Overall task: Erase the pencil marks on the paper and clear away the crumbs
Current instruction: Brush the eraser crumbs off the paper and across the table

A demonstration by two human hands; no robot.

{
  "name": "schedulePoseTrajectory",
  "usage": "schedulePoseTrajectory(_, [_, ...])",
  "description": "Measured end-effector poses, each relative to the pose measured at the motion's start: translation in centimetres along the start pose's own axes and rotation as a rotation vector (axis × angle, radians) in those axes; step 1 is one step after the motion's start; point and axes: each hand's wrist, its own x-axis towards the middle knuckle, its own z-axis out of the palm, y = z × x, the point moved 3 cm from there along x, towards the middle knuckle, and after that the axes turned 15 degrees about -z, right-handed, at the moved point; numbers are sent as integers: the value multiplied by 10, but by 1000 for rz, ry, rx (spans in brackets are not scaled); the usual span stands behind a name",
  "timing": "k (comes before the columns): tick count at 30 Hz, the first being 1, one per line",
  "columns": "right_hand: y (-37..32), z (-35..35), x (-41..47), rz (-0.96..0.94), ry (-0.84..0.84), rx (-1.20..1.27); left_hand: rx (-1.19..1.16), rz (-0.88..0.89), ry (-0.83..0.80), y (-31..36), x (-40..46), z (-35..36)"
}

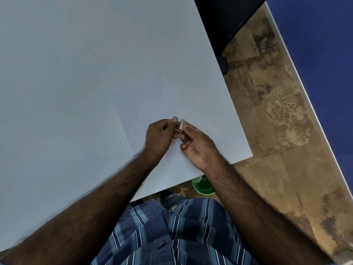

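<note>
I see both hands meeting above the sheet of paper [152,104], which lies on the white table [57,73] near its right edge. The left hand [159,137] is curled into a loose fist, its knuckles turned up, and its thumb and forefinger pinch one side of a small white eraser [181,124]. The right hand [197,144] comes from the other side with the palm turned towards the left; its thumb and first finger press on the same eraser, and the other fingers are bent inward under it. So both hands are closed on the eraser, which stands between the fingertips just over the paper. Both forearms are bare and reach forward from the striped blue shirt [181,232].

A few small dark crumbs [143,116] lie on the paper beyond the left hand. I cannot make out any pencil marks. Below the table edge, a green container [202,185] stands on the brown patterned floor [277,131].
</note>
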Motion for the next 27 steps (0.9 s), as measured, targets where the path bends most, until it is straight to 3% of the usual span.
schedulePoseTrajectory(7, [-4, 2, -1, -38, -9, -116, 0, 28, 89, 8, -8, 3])
schedulePoseTrajectory(14, [-3, 12, 5, 4, -81, -4, -68, 24, 213, 7, -4, 8])
schedulePoseTrajectory(21, [3, 18, 1, 81, -76, 129, 92, 131, 304, 16, -13, 9])
schedulePoseTrajectory(27, [2, 17, -1, 133, -66, 263, 67, 51, 210, 12, -6, 11])
